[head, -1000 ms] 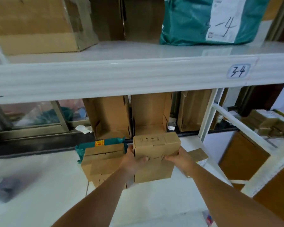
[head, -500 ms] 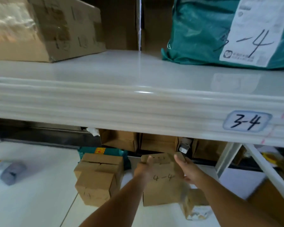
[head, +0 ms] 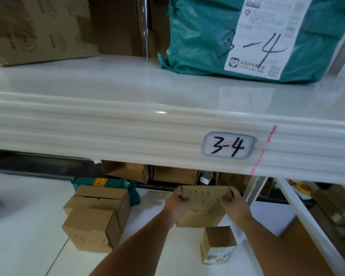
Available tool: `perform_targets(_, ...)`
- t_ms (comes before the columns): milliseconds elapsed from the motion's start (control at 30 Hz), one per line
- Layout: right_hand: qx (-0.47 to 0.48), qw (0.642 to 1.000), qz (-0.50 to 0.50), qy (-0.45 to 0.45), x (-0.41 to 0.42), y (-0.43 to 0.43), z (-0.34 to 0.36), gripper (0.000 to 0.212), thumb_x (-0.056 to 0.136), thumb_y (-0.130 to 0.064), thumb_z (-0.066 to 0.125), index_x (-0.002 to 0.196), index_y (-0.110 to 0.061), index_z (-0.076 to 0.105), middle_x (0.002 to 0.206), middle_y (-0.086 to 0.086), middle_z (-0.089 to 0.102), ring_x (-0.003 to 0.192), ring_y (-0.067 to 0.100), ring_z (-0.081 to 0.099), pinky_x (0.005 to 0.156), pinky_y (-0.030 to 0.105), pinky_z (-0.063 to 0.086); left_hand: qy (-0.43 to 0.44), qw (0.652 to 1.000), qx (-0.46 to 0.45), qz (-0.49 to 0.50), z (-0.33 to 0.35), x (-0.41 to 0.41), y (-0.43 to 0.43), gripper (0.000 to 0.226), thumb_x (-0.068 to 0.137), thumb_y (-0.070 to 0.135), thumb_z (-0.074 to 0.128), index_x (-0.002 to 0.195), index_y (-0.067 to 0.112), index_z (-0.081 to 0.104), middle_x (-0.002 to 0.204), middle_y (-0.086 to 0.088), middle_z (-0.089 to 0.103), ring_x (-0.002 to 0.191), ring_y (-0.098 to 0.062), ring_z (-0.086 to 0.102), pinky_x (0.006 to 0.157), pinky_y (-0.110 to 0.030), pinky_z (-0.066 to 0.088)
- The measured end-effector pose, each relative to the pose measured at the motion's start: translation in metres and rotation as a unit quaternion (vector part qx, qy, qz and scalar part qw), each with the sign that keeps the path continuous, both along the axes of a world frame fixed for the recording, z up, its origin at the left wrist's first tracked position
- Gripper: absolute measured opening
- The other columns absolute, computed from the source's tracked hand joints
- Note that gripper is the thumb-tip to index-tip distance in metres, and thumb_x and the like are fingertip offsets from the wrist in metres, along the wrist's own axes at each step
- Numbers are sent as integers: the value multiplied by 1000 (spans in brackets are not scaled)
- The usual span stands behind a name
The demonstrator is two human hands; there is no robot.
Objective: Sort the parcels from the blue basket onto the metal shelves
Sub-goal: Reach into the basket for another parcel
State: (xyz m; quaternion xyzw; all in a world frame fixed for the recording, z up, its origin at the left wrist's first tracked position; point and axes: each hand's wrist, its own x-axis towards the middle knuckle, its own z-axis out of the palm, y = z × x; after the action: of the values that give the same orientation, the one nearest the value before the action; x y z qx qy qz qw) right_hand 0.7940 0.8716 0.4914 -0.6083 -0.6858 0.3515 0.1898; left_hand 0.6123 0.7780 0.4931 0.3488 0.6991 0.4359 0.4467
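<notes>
A brown cardboard box (head: 202, 206) marked "4-4" stands on the lower white shelf (head: 157, 246), under the shelf edge labelled "3-4" (head: 228, 145). My left hand (head: 176, 204) grips the box's left side and my right hand (head: 234, 204) grips its right side, fingers curled over the top corners. The blue basket is out of view.
Two stacked cardboard boxes (head: 96, 218) stand left of the held box, a green mailer (head: 106, 186) behind them. A small box (head: 217, 244) sits at front right. More boxes line the back. On the upper shelf (head: 108, 84) lie a green "3-4" mailer (head: 247, 36) and a large carton (head: 38, 30).
The view has moved closer and lower toward the shelf edge. Both hands have pushed the "4-4" box a little deeper onto the lower shelf, and still hold its sides.
</notes>
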Motion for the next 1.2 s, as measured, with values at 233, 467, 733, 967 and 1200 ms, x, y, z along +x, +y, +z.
perform_targets(233, 148, 984, 73, -61, 4, -4, -8, 33, 89, -29, 55, 121, -34, 61, 123, 3, 60, 101, 20, 62, 91, 37, 52, -17, 998, 24, -51, 6, 10, -2, 42, 90, 6, 53, 129, 22, 51, 123, 0, 56, 104, -11, 54, 75, -14, 45)
perform_targets(467, 129, 983, 73, -108, 16, -11, 4, 36, 91, -17, 52, 125, -24, 60, 140, 8, 46, 125, 24, 45, 100, 29, 40, 104, 985, -35, -131, 10, 21, 4, 67, 90, 45, 55, 149, 33, 26, 156, -4, 17, 129, -19, 40, 87, -16, 35)
perform_targets(733, 224, 934, 99, -259, 7, -37, 18, 69, 86, -9, 55, 145, -30, 26, 157, 9, 11, 146, 30, -2, 118, 45, 14, 237, 963, -52, -119, 14, 11, -12, 72, 95, 41, 48, 151, 33, 4, 157, -11, 9, 139, -29, 28, 102, -30, 36)
perform_targets(967, 291, 909, 213, -208, -44, -60, 35, 50, 91, -16, 51, 138, -30, 41, 146, -1, 31, 135, 20, 31, 105, 32, 40, 337, 932, -90, -98, 28, -16, -40, 68, 97, 45, 42, 153, 24, 10, 159, -9, 10, 145, -28, 17, 113, -40, 24)
perform_targets(1200, 90, 867, 388, -299, -141, -110, 45, 33, 94, -21, 48, 125, -14, 54, 124, 9, 59, 114, 27, 56, 93, 32, 46, 424, 891, -61, -149, 44, -69, -101, 38, 93, 35, 43, 127, 24, 54, 130, -4, 55, 122, -25, 52, 101, -41, 44)
